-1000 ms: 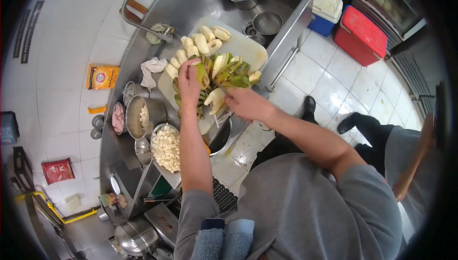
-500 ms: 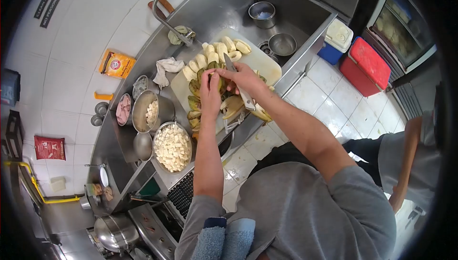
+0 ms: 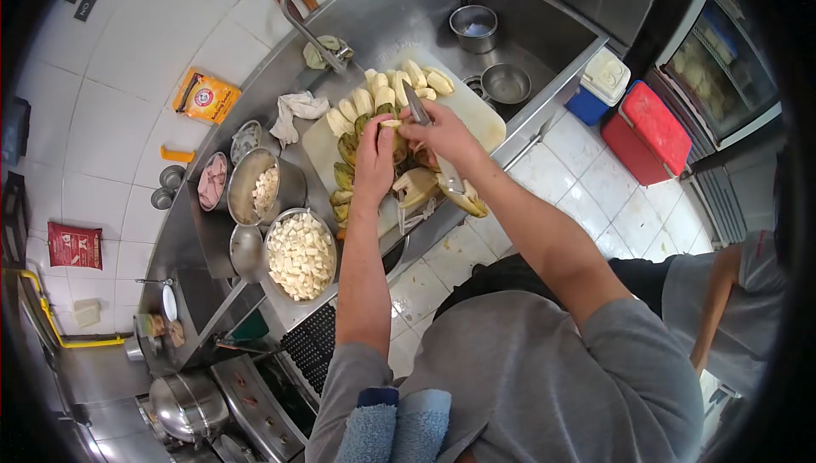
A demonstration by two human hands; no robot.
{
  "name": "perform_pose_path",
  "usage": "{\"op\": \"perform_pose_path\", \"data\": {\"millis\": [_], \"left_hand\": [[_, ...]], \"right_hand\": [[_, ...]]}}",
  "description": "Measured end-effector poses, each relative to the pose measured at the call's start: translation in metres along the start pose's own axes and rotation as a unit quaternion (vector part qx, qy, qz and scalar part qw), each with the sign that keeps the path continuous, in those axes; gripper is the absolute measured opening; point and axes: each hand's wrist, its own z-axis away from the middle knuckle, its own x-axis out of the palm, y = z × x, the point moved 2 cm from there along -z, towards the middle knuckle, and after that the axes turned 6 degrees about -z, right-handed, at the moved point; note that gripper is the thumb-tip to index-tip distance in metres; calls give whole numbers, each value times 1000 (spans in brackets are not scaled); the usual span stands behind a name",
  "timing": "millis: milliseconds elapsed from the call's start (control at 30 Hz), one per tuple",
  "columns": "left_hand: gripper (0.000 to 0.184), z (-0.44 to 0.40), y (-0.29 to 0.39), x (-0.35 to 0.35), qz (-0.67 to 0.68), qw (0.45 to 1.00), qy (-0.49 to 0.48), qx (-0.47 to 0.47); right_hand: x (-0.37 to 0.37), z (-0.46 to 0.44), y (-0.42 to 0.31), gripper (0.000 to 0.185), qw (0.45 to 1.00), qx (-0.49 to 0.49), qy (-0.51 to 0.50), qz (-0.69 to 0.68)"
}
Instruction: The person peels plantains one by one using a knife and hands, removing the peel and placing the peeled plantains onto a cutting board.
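Observation:
My left hand [image 3: 374,157] is closed on a banana, of which a pale peeled bit shows between my two hands. In my right hand [image 3: 442,136] is a knife [image 3: 416,107], its blade pointing up and away and its handle end below the palm. Both hands are over a white cutting board [image 3: 319,144]. Several peeled bananas [image 3: 399,85] lie in rows along the board's far side. Green-brown peels [image 3: 344,176] lie beside my left hand, and more opened peels [image 3: 418,187] are below my right hand.
A bowl of cut pale pieces [image 3: 300,256] and a metal pot [image 3: 289,187] stand left of the board. The sink basin [image 3: 544,59] holds two metal bowls beyond it. Coolers [image 3: 650,131] stand at right; another person [image 3: 722,310] is at the right edge.
The knife has come up from low at the board's near side to between my hands, and my hands have drawn together. The view has shifted, and the other person appears at a different place.

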Motion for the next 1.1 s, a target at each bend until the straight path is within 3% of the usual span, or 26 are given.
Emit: {"op": "perform_pose_path", "data": {"millis": [67,267,467,667,733,767,800,933,1000,1100], "left_hand": [[35,1,-4,0,4,1000,4,8],[36,-2,-6,-2,20,999,-38,-17],[34,-3,-5,3,30,999,14,-2],[37,-6,-4,5,-22,998,18,-53],[39,-6,-13,4,-27,997,28,-61],[40,-7,-22,6,-21,998,25,-59],[41,-5,-37,6,-120,993,2,4],[43,-5,-33,3,-73,997,1,-30],[44,-5,-26,3,-12,999,10,-51],[42,-4,-20,4,-45,996,30,-71]], "right_hand": [[-8,1,8,23,966,-186,3,177],[-6,5,-11,27,929,-256,-38,264],[0,0,-15,27,936,-226,-39,266],[-3,-21,-5,33,911,-264,-64,311],[1,-26,-1,34,920,-272,-92,268],[-1,-28,2,35,922,-276,-96,254],[-3,-34,8,41,883,-299,-103,346],[-5,-40,18,45,907,-277,-141,284],[-3,-38,20,42,940,-226,-127,222],[-2,-37,17,33,947,-196,-159,200]]}}
